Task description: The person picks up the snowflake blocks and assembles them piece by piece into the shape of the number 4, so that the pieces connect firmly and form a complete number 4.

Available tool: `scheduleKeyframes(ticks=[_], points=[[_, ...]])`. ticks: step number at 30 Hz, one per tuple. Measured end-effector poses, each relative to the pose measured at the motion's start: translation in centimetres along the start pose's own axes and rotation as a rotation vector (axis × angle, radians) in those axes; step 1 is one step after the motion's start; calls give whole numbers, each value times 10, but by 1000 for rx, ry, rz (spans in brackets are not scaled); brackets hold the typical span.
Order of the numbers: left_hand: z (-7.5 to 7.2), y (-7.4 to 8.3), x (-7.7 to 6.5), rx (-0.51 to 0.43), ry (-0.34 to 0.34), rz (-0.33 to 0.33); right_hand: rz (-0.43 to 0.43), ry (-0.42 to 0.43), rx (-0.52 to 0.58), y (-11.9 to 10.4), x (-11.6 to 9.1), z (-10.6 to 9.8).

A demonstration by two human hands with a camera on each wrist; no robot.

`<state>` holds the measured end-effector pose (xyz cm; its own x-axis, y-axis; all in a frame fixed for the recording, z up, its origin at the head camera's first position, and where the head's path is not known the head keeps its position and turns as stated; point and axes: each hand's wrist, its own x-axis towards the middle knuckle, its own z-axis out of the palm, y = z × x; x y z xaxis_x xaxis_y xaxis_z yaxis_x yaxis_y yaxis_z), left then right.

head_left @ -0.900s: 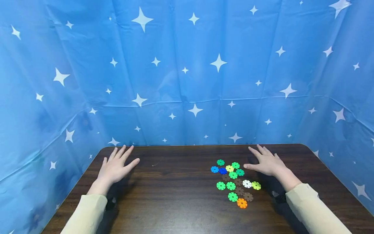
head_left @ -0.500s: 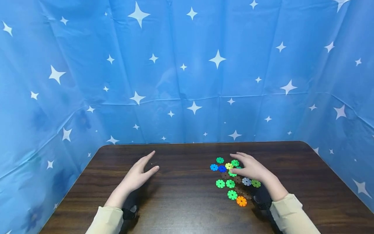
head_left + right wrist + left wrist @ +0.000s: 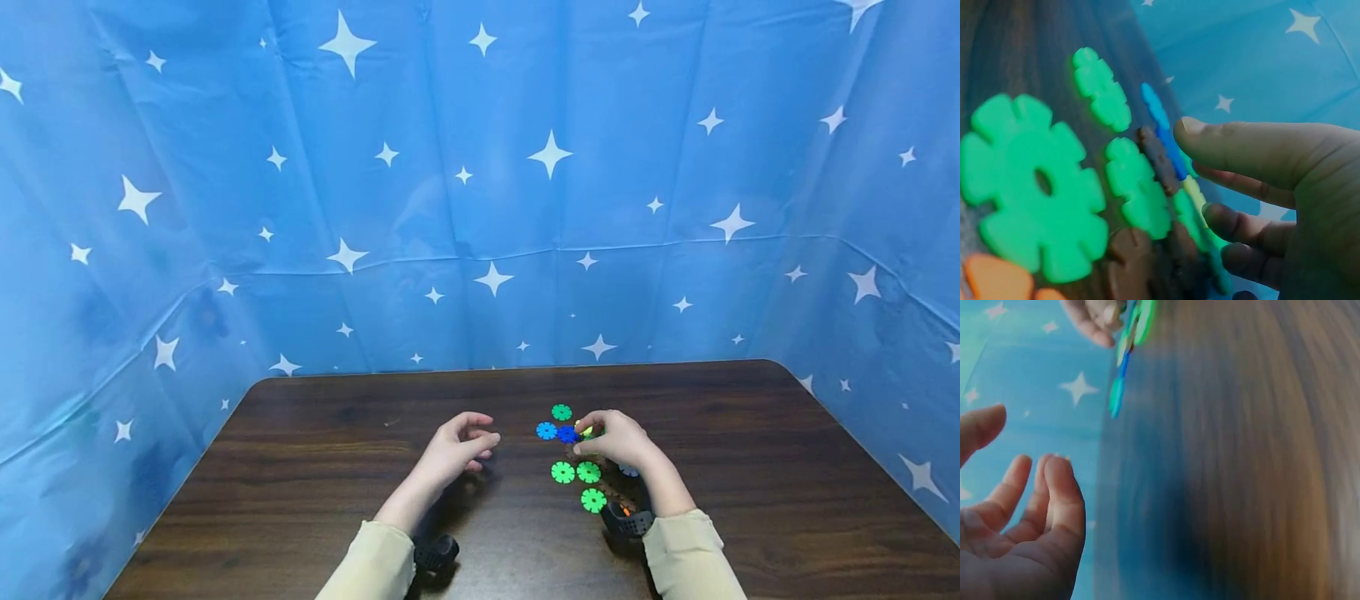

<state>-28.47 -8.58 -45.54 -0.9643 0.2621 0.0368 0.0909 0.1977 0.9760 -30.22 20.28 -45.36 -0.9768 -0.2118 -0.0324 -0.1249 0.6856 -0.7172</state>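
We are listing: bare left hand (image 3: 453,451), loosely curved, released; bare right hand (image 3: 619,440), thumb and fingers parted, released, contact unclear, hovering over flat, notched, green-and-multicoloured plastic discs (image 3: 582,472) lying on the dark-brown wood-grain bench (image 3: 300,483).

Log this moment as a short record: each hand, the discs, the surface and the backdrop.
Left hand: over the table, holding nothing
Right hand: over the discs, thumb and fingers apart, by a dark blue disc; contact unclear
Disc colours: green, blue, brown, yellow, orange; some discs hidden
Surface: dark wood-grain table
Backdrop: blue with white stars
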Motion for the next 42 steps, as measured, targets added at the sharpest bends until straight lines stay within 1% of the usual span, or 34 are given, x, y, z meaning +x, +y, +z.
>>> scheduleKeyframes(ticks=[2,5,8,12,14,17,21,23,28,33,37,42], points=[[13,-1,6,1,-22,-31,15,-4,-1,4,2,4],[33,0,12,39,-70,-61,31,6,-24,7,3,6],[50,3,15,73,-146,-83,41,21,-49,7,3,7],[64,8,18,156,-195,-85,38,33,-63,8,5,10],[68,11,20,209,-199,-77,36,39,-75,8,6,12],[75,14,23,328,-199,-69,34,46,-80,8,7,14],[84,16,26,484,-176,-72,31,54,-77,8,6,14],[88,16,25,530,-161,-70,37,57,-81,9,5,14],[94,18,23,594,-131,-24,45,57,-80,9,5,14],[95,22,21,640,-129,15,51,63,-67,7,5,14],[94,23,22,669,-137,20,63,76,-73,8,6,15],[93,18,24,657,-160,-21,76,72,-55,10,7,17]])
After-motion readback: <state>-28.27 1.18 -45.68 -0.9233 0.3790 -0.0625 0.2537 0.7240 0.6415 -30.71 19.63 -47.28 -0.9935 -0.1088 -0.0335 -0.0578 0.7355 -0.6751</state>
